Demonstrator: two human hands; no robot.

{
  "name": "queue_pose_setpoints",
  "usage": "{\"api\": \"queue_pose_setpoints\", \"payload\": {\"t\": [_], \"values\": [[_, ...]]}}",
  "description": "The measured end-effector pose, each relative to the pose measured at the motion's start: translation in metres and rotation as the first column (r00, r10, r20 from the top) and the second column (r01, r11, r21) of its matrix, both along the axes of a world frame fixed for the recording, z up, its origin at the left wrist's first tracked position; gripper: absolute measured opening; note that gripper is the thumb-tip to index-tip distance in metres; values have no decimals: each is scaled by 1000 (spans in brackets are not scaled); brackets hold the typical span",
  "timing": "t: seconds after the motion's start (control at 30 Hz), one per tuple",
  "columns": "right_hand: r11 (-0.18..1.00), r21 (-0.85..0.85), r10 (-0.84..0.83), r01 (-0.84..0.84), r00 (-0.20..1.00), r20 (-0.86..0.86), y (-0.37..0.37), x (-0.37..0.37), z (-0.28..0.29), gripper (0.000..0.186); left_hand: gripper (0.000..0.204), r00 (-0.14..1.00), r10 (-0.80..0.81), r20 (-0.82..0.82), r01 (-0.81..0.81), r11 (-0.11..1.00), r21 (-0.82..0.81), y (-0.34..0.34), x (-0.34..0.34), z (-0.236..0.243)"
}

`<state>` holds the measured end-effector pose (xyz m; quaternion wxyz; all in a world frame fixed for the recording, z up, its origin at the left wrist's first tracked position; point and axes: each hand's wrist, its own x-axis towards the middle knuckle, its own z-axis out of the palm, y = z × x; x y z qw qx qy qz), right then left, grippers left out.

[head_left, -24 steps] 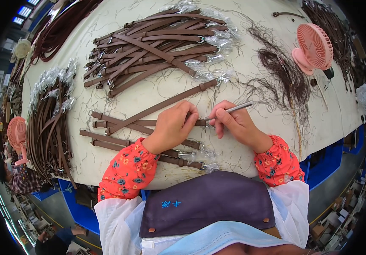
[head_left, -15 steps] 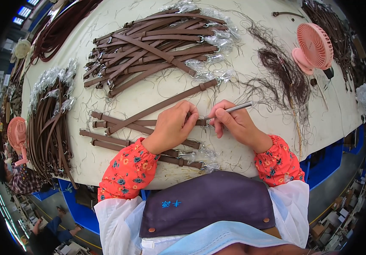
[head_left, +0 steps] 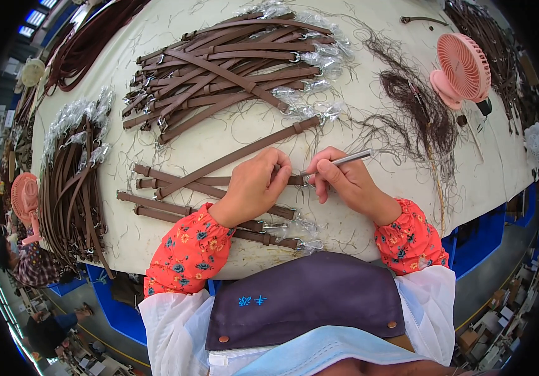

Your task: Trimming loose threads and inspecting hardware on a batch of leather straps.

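Note:
My left hand [head_left: 255, 187] is closed on a brown strap [head_left: 218, 180], its thumb and forefinger pinched near the strap's right end. To the left, the strap runs out from under that hand across other straps. My right hand [head_left: 348, 182] grips a slim silver pen-like metal tool [head_left: 355, 157]. The tool slants down to the left, its tip close to the strap's end by my left fingertips; whether they touch is too small to tell. Several brown straps [head_left: 156, 204] with metal clasps in clear plastic lie under and beside my left hand. One longer strap [head_left: 244, 155] crosses just above it.
A large pile of brown straps [head_left: 219, 69] covers the far middle of the table, and another bundle [head_left: 72, 188] lies at left. Dark loose threads [head_left: 429, 119] tangle at right near a pink fan [head_left: 463, 66]. A second pink fan [head_left: 26, 197] stands far left.
My hands, the strap and the tool stay almost where they were. In the background at lower left, a person has shifted.

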<state>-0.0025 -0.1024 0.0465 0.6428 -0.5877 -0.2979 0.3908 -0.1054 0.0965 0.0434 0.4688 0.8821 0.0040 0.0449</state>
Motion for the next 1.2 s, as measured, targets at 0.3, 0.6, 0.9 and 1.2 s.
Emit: {"api": "queue_pose_setpoints", "payload": {"t": [0.3, 0.6, 0.9, 1.2], "values": [[982, 135, -150, 133, 980, 129, -5, 6, -2, 29, 15, 996, -80, -26, 82, 994, 69, 10, 0, 18], [921, 165, -389, 354, 789, 476, -1, 12, 6, 22, 40, 955, 62, 288, -173, 910, 377, 21, 8, 1], [957, 67, -257, 283, 717, 648, 1, 15, -1, 16, 20, 996, -80, 40, 75, 992, 101, 40, -1, 20], [990, 51, -137, 129, 847, 514, 2, 9, -4, 17, 21, 983, -31, 179, -51, 899, 435, 41, -4, 26]]}}
